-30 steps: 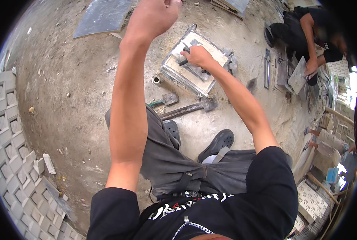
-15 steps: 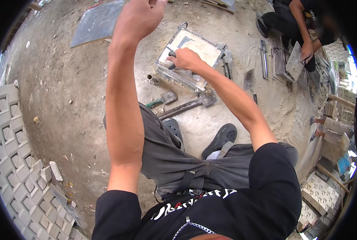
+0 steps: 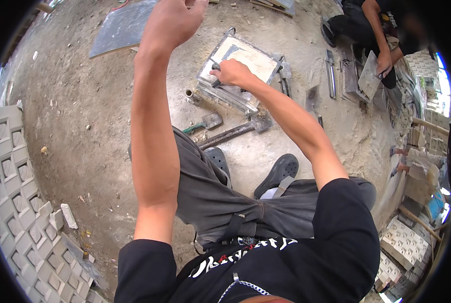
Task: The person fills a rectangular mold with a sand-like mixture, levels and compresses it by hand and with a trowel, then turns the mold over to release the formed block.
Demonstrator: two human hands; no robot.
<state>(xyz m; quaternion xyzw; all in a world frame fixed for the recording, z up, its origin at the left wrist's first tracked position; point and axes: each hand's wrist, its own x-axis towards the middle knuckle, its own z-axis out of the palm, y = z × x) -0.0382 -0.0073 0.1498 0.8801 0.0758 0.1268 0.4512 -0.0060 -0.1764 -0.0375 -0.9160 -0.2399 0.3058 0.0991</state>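
Observation:
Past the upper edge of the head view, my left hand (image 3: 172, 22) is raised; its fingertips are cut off, so what they do is hidden. My right hand (image 3: 233, 73) is closed round a short dark handle (image 3: 216, 82) at the left side of a flat square mould (image 3: 258, 58). The mould's top is coated in pale powder, with a greyish patch showing through, and a metal frame edges it. It rests on the floor in front of my feet. Closer to me lie a green-handled hammer (image 3: 211, 121) and a larger long-handled hammer (image 3: 228, 135).
A short pipe (image 3: 191, 97) stands left of the mould. A grey sheet (image 3: 122, 28) lies at the far left. Patterned tiles (image 3: 18, 202) are stacked along the left. At the far right a co-worker's hand (image 3: 384, 63) holds a flat plate (image 3: 368, 76). A metal bar (image 3: 331, 73) lies between us.
My left hand has shifted slightly toward the upper edge. My right hand keeps its hold on the handle, and the mould appears unmoved.

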